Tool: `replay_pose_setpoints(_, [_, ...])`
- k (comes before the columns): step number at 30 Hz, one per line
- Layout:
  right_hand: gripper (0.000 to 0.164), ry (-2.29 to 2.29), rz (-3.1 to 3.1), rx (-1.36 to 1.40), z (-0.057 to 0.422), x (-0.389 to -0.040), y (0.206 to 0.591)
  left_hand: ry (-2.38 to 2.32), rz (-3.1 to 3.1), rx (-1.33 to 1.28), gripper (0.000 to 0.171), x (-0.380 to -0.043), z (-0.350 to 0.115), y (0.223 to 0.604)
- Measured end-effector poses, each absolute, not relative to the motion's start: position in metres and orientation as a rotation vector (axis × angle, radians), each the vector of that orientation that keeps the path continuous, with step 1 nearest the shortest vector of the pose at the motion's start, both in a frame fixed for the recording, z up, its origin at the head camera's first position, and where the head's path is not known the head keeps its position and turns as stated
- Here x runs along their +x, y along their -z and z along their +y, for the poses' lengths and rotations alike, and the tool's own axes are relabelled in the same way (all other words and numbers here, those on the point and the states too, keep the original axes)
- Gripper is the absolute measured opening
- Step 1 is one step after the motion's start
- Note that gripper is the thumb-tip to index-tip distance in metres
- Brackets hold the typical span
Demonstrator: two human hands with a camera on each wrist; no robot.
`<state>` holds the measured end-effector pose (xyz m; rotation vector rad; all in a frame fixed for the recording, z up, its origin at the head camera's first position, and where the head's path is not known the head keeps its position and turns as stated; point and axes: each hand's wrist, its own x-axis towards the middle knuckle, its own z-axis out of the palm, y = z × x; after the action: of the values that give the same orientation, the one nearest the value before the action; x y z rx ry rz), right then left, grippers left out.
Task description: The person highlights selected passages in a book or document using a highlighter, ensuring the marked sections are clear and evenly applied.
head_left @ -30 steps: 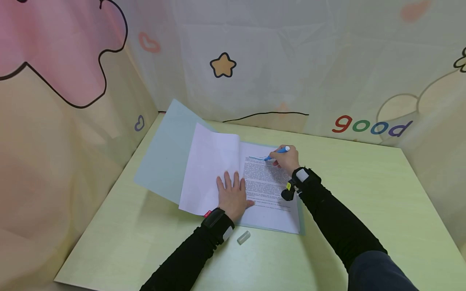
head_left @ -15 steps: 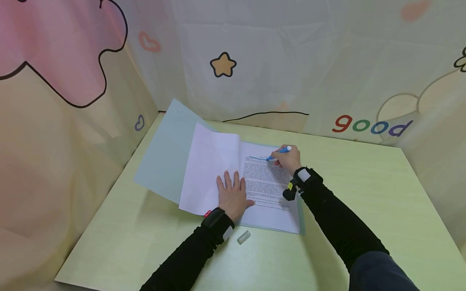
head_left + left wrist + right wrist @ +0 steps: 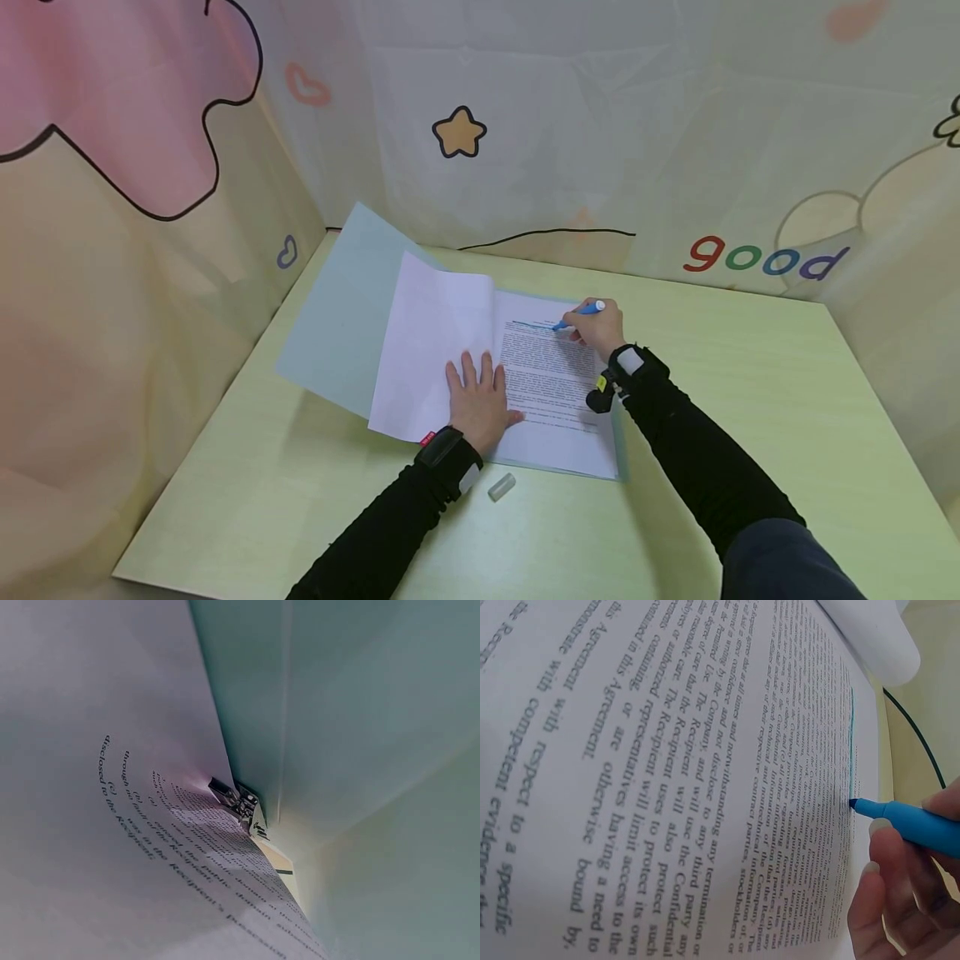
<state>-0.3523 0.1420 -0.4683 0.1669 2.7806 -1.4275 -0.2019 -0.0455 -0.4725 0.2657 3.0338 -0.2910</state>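
Note:
My right hand [image 3: 600, 327] pinches a blue marker [image 3: 919, 823], its dark tip on the printed page [image 3: 547, 392] near the top lines. A thin blue line [image 3: 852, 735] runs along the text behind the tip. My left hand [image 3: 478, 408] lies flat with spread fingers across the turned-over sheets [image 3: 431, 350] and the edge of the printed page. Beneath the papers is an open light-blue folder [image 3: 341, 325], its cover swung out to the left. In the left wrist view a metal clip [image 3: 240, 804] sits at the paper's edge.
A small translucent cap [image 3: 502, 487] lies on the pale table [image 3: 750, 400] just below the folder. Patterned curtains [image 3: 555, 125] close off the back and sides. A red tag [image 3: 427, 438] shows beside the left wrist.
My right hand and the marker have slid a little to the right along the text, and the blue line has grown longer. The left hand stays in place.

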Motion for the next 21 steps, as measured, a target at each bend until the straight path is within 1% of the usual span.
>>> replay_pose_setpoints(21, [0.02, 1.47, 2.788, 0.156, 0.1488, -0.3483, 0.4674, 0.254, 3.048, 0.28, 0.083, -0.2044, -0.0461, 0.4771])
